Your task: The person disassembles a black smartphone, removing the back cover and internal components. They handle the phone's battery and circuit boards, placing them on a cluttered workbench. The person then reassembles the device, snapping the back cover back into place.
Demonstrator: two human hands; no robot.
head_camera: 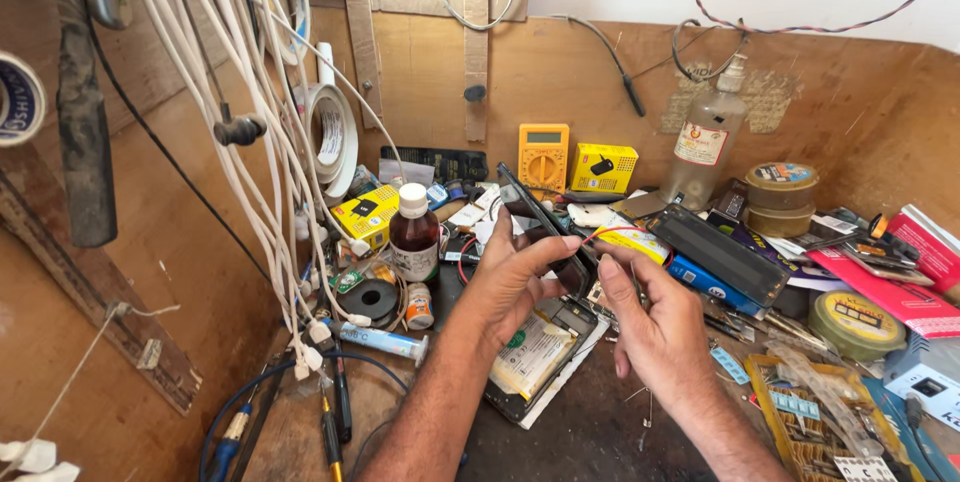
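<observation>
Grip: thin black rectangular phone screen panel [545, 227], lifted and tilted on edge above the bench, pinched between 2 hands. Left hand [510, 277] clasped on the panel's lower left side, thumb laid across its face, fingers behind. Right hand [655, 327] touching the panel's right lower edge with thumb and forefinger, remaining fingers loosely curled.

Directly beneath: opened black phone body [540, 357] lying flat on the dark worktop [590, 432], pale silver battery exposed inside, partly under the left wrist.

Left of the hands: brown glass bottle with white cap [413, 232], upright; black tape roll [368, 300] beside it; white tube [385, 342] lying flat.

Behind: yellow multimeter [543, 156] and small yellow box [604, 168] against the wooden back wall [590, 82]; clear plastic pump bottle [708, 137], upright.

Right: long flat black rectangular case [725, 255]; 2 stacked round tins [781, 197]; red booklet [880, 292]; green round tin [857, 320].

Far left: bundle of white cables [250, 132] hanging down the wall; white tape rolls [332, 132] hung beside the bundle.
</observation>
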